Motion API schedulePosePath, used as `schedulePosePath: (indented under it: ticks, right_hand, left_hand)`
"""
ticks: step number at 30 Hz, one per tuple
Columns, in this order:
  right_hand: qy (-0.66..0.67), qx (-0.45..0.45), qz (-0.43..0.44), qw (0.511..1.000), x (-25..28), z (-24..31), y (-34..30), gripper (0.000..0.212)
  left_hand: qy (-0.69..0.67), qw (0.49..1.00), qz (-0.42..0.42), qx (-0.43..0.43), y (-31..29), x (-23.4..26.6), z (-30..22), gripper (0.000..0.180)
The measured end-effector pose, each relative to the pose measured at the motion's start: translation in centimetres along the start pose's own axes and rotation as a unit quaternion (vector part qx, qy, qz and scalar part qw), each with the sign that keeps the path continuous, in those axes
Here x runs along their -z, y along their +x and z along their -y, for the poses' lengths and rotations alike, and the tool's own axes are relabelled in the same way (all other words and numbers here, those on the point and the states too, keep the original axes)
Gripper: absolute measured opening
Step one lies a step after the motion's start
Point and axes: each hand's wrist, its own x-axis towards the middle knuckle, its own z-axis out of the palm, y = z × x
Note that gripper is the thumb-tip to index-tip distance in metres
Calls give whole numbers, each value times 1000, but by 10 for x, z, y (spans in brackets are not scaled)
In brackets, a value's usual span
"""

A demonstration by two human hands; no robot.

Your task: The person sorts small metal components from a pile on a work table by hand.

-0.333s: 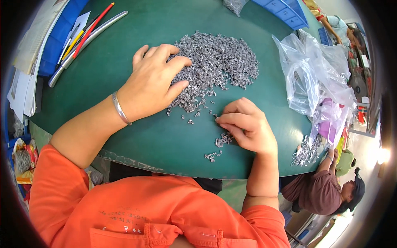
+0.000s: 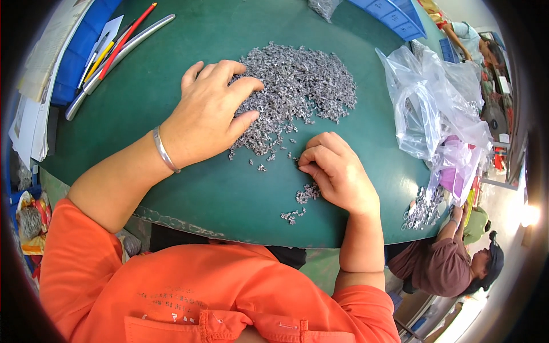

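Clock faces centred on the view, 12 away from the wearer. Nearest, at 6: wearer's orange shirt (image 2: 223,286) at the edge of the green table (image 2: 183,200). At 5 and 4, two little clusters of parts: smaller one (image 2: 293,216) closer in, bigger one (image 2: 307,193) just beside the right hand (image 2: 343,174). Right hand at 3: thumb and index tips brought together, other fingers curled; can't tell if a part sits in the pinch. Left hand (image 2: 206,111) at 10–11: fingers spread and arched, thumb apart from index, tips at the left edge of the pile of small grey parts (image 2: 294,86); no grip visible. Pile is at 12, loose on the table, in no container. Out at 3–4, loose metal pieces (image 2: 422,211) near a co-worker's hand (image 2: 456,214). Containers: clear plastic bag (image 2: 417,128) at 2–3, crumpled, purple item (image 2: 452,177) showing at its lower end; blue bin (image 2: 80,60) at 10, contents unclear, pens (image 2: 127,43) beside it; blue drawer-style bin (image 2: 394,17) at 1, inside not visible; small bag (image 2: 326,7) at 12–1, greyish contents. Vs 0.3 s ago: right index more bent, fingertips about same spot; left hand, pile, clusters, containers basically unchanged.
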Motion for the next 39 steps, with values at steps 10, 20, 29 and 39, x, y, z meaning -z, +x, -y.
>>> schedulePosePath:
  ticks: [10,20,29,39]
  right_hand:
    - [1,-4,-14,1000,1,-4,0,14]
    - [101,-63,-26,993,22,-7,-12,17]
    - [59,7,41,997,16,-7,-5,16]
    - [47,0,21,999,8,-8,-1,14]
  left_hand:
    - [3,1000,4,3,1,0,0,37]
    - [2,1000,2,-3,0,0,2,37]
    - [7,1000,7,3,0,1,1,37]
    - [-1,1000,-3,2,-1,-1,1,38]
